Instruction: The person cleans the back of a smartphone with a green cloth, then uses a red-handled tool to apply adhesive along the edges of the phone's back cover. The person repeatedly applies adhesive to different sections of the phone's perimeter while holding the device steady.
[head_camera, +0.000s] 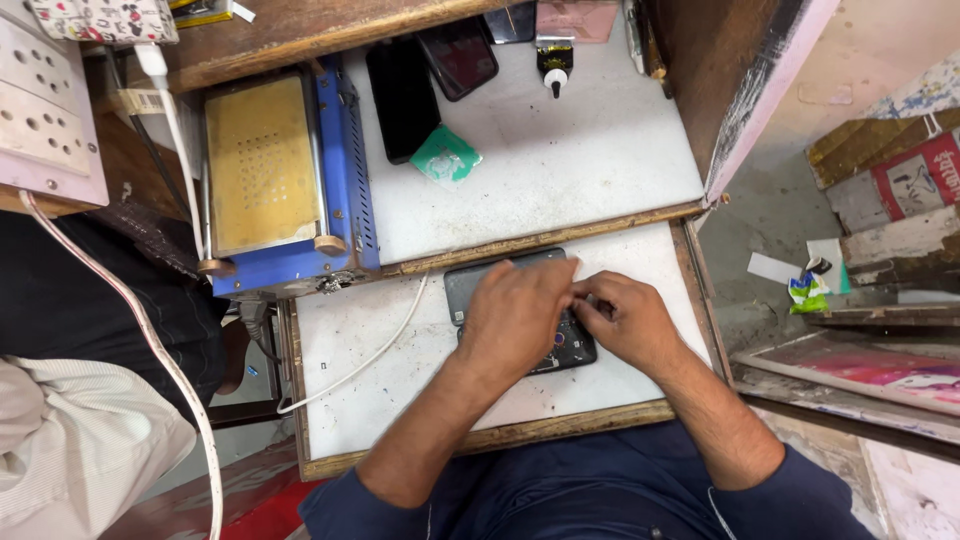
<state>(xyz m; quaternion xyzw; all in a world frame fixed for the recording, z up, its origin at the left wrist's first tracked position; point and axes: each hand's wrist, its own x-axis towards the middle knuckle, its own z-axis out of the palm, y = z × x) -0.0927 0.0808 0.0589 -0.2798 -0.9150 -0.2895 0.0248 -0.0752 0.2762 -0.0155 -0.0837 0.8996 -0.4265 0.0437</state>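
Under both hands, phone (520, 315) (lying crosswise).

This is a small phone-repair workshop, cramped and well worn. A blue heating plate machine (285, 180) with a yellow pad sits on the scuffed white tabletop (560, 150), beside dark phones (402, 97) lying face down, a small glue bottle (555, 62) and a loose white cable (370, 355). An opened phone (480, 285) lies on the lower wooden-edged work board (400, 400).
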